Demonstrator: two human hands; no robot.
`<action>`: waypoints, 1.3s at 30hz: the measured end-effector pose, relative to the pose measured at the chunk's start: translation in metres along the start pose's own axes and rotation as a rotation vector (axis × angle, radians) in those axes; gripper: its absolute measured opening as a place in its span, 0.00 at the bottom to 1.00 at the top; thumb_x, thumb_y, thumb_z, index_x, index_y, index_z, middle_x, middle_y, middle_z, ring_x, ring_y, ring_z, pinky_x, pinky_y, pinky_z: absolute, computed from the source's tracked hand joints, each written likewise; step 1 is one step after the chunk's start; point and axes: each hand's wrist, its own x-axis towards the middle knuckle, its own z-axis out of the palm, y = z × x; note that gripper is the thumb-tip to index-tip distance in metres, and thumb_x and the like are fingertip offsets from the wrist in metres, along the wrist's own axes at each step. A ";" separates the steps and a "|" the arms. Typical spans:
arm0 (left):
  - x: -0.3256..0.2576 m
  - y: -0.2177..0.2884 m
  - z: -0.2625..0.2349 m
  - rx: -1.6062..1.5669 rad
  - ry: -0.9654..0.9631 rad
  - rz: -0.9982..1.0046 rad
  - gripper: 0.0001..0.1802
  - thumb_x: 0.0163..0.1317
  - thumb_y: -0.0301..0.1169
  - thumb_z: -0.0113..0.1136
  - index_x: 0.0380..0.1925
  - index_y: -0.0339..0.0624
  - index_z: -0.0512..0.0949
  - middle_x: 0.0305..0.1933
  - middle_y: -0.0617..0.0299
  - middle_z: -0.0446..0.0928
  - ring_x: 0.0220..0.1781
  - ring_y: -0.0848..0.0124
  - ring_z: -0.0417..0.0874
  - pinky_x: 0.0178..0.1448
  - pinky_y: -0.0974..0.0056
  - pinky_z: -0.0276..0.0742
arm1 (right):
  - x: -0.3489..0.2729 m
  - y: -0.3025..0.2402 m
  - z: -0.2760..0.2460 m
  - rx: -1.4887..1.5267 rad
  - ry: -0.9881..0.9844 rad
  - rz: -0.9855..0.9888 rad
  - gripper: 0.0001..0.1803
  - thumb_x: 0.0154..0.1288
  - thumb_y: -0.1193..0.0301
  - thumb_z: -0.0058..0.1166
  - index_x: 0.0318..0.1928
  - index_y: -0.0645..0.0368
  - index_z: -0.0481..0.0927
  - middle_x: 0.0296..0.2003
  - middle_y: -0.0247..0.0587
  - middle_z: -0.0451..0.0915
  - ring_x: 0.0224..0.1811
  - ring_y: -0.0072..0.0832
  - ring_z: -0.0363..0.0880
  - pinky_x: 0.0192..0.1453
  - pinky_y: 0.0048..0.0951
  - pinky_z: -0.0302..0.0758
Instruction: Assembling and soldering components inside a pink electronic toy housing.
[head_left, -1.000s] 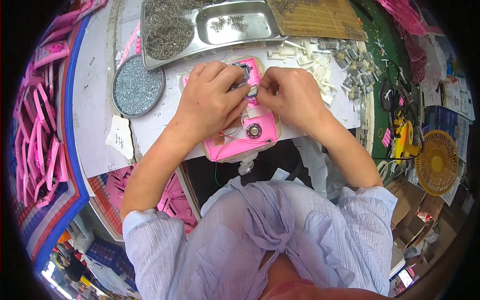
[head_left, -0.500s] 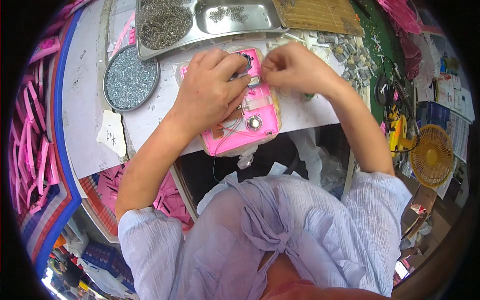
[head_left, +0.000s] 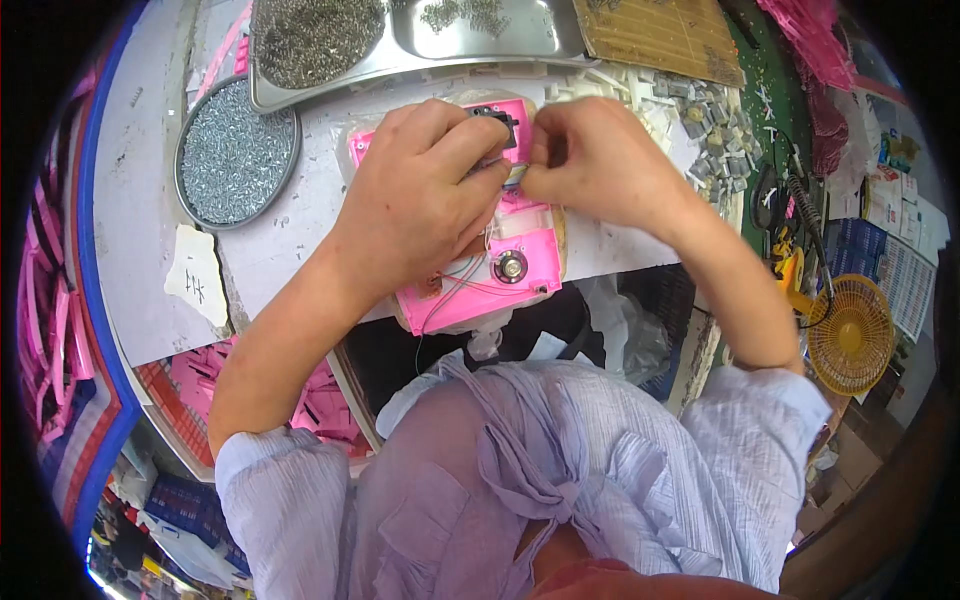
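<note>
Pinched together over the top of the pink plastic housing [head_left: 478,262], the fingertips of both hands meet on a small part near its upper edge (too small and too covered to tell what it is). The left hand [head_left: 425,195] lies flat across the housing's middle, pressing it to the white bench top [head_left: 150,200], while the right hand [head_left: 590,160] closes thumb and forefinger on the little piece beside the dark square opening. A second ago the hands sat lower and a little apart over the shell; since then they have drawn in until their fingers touch, and the whole bench has slid closer under the camera, so the person has leaned in. Judged from that, the work has narrowed to fine seating of one part. Below the hands a small round speaker [head_left: 510,266] and thin wires [head_left: 460,290] lie exposed. A round dish of screws [head_left: 237,152] sits well to the left.
</note>
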 end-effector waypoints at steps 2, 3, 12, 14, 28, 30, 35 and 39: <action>0.001 -0.001 0.002 0.019 0.002 0.004 0.11 0.51 0.31 0.68 0.35 0.40 0.85 0.47 0.63 0.78 0.48 0.61 0.78 0.54 0.54 0.75 | 0.010 -0.005 -0.006 -0.202 -0.060 -0.093 0.13 0.49 0.64 0.66 0.29 0.62 0.87 0.26 0.53 0.84 0.34 0.51 0.85 0.42 0.46 0.82; 0.002 -0.001 0.002 0.029 0.002 0.006 0.09 0.53 0.32 0.65 0.33 0.40 0.85 0.47 0.63 0.79 0.49 0.62 0.78 0.55 0.55 0.75 | 0.011 -0.012 -0.008 -0.251 -0.062 -0.126 0.12 0.48 0.64 0.66 0.28 0.61 0.87 0.28 0.54 0.84 0.36 0.51 0.86 0.44 0.47 0.82; -0.001 0.000 0.005 -0.063 0.049 -0.055 0.16 0.48 0.28 0.72 0.40 0.41 0.84 0.45 0.60 0.77 0.46 0.59 0.77 0.51 0.54 0.74 | -0.037 0.021 0.009 -0.022 0.348 -0.449 0.12 0.53 0.74 0.64 0.41 0.57 0.86 0.31 0.40 0.84 0.35 0.40 0.82 0.39 0.41 0.79; -0.002 0.000 0.003 -0.065 0.034 -0.076 0.16 0.48 0.28 0.72 0.40 0.41 0.84 0.44 0.60 0.76 0.46 0.59 0.77 0.51 0.54 0.74 | -0.041 0.024 0.023 -0.075 0.402 -0.500 0.15 0.52 0.75 0.65 0.43 0.55 0.87 0.34 0.36 0.82 0.35 0.36 0.78 0.38 0.37 0.78; -0.002 0.002 0.001 -0.029 0.008 -0.107 0.17 0.47 0.28 0.73 0.40 0.45 0.83 0.45 0.61 0.75 0.46 0.59 0.77 0.51 0.55 0.74 | -0.045 0.026 0.017 0.208 0.342 -0.329 0.10 0.54 0.76 0.65 0.40 0.59 0.87 0.28 0.38 0.80 0.31 0.38 0.77 0.39 0.36 0.75; -0.002 0.002 0.002 -0.023 0.030 -0.100 0.18 0.46 0.29 0.74 0.39 0.45 0.83 0.45 0.61 0.75 0.46 0.59 0.77 0.51 0.56 0.74 | -0.042 0.028 0.023 0.189 0.390 -0.334 0.10 0.54 0.76 0.66 0.39 0.59 0.86 0.27 0.38 0.80 0.31 0.37 0.77 0.38 0.36 0.75; -0.003 0.001 0.003 -0.050 0.034 -0.101 0.18 0.45 0.28 0.75 0.38 0.46 0.82 0.45 0.61 0.76 0.45 0.58 0.77 0.49 0.56 0.75 | -0.032 0.027 0.030 0.088 0.455 -0.441 0.09 0.53 0.74 0.68 0.37 0.57 0.85 0.29 0.36 0.79 0.32 0.35 0.77 0.37 0.35 0.75; -0.002 0.001 0.003 -0.048 0.042 -0.103 0.17 0.45 0.28 0.76 0.36 0.46 0.82 0.44 0.62 0.76 0.44 0.59 0.77 0.48 0.56 0.75 | -0.029 0.025 0.030 -0.091 0.486 -0.523 0.11 0.51 0.73 0.70 0.36 0.55 0.84 0.31 0.34 0.79 0.34 0.35 0.77 0.36 0.35 0.75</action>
